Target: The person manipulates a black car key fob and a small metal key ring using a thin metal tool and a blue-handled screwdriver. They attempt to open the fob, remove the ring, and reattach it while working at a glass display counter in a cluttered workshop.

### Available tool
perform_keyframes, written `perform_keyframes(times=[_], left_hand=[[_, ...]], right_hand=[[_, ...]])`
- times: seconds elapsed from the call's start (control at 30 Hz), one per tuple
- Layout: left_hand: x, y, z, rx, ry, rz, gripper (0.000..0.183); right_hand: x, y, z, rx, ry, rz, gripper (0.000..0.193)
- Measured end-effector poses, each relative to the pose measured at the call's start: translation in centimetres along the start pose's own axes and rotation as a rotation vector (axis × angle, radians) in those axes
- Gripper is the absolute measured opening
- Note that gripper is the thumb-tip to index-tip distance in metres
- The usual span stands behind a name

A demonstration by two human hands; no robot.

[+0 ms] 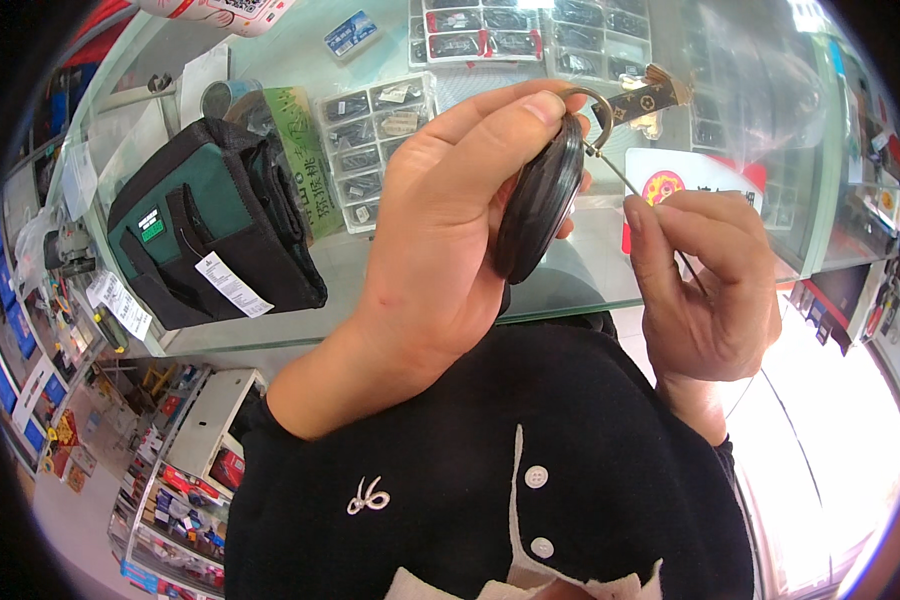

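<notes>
- One dark, glossy oval object [540, 210], rounded and thick, with fine lines along its edge, is held up tilted above the counter in our left hand [425, 205].
- Our left fingers are clamped on it: the thumb presses near its upper end, the palm lies along its left side, and other fingertips show past its right edge.
- At that upper end we see a curved metal ring [608, 117], smooth and brassy, just beside the thumb tip. Near it is a flat brown strap [642, 102] with a tan pattern.
- Our right hand [715, 285] pinches a thin, straight metal rod [620, 172] between thumb and curled fingers. Its far tip points at the base of the ring; whether they touch, we cannot tell.
- Below lies a smooth, see-through glass counter [370, 265].
- To our left on it rests a folded fabric bag [205, 235], black and dark green, beside a green printed sheet [305, 165].
- Beyond our left hand sits a clear plastic tray [375, 150] with square compartments holding small dark pieces.
- Nearest us is our soft black top [470, 400] with pale round buttons.
</notes>
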State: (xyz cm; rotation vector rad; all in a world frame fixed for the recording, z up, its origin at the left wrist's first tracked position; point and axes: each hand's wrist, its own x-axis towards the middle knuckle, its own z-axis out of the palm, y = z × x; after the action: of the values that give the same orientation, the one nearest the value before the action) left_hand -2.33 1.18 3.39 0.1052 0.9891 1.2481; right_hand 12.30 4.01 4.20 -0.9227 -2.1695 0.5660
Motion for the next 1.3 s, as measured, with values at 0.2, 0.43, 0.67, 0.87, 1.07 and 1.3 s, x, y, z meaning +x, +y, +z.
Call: perform_keyframes(times=[0.2,0.43,0.67,0.87,1.07,1.3], left_hand=[[-0.3,0.1,0.2,0.031,0.011,0.061,0.027],[-0.2,0.0,0.3,0.050,0.006,0.108,0.027],[-0.2,-0.1,0.4,0.048,0.003,0.110,0.027],[-0.1,-0.1,0.4,0.050,0.004,0.113,0.027],[0.1,-0.6,0.7,-0.073,0.092,0.119,0.022],[0.1,-0.8,0.8,-0.097,0.093,0.107,0.022]], right_hand=[[0.1,-0.3,-0.4,-0.008,-0.052,0.055,0.019],[-0.2,-0.6,-0.4,0.143,-0.039,0.250,0.013],[-0.1,-0.2,-0.3,0.274,-0.013,0.430,0.008],[-0.3,-0.3,0.4,0.322,0.043,0.537,0.009],[-0.2,0.1,0.8,0.006,0.074,0.249,0.013],[-0.2,-0.2,0.5,-0.016,0.033,0.263,0.014]])
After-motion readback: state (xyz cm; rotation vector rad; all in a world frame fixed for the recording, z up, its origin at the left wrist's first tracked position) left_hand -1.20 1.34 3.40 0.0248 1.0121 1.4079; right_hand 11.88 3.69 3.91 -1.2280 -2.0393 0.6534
